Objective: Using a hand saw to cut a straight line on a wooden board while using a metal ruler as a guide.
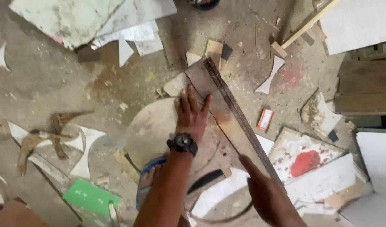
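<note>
The left hand (192, 114) lies flat with fingers spread, gripping nothing, on a thin brown board (216, 109) that rests over a round wooden disc (153, 132) on the littered floor (46, 80). The right hand (264, 193) — open, fingers together — touches a long dark metal straightedge (239, 115) lying diagonally along the board's edge.

1 head-worn camera looks steeply down, close above the littered workshop floor (50, 80).

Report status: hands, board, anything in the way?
Left hand flat, fingers spread, pressing the brown wooden board. Right hand at the long dark metal straightedge lying along the board's edge; grip unclear. Small red-and-white box beside the straightedge, apart.
</note>
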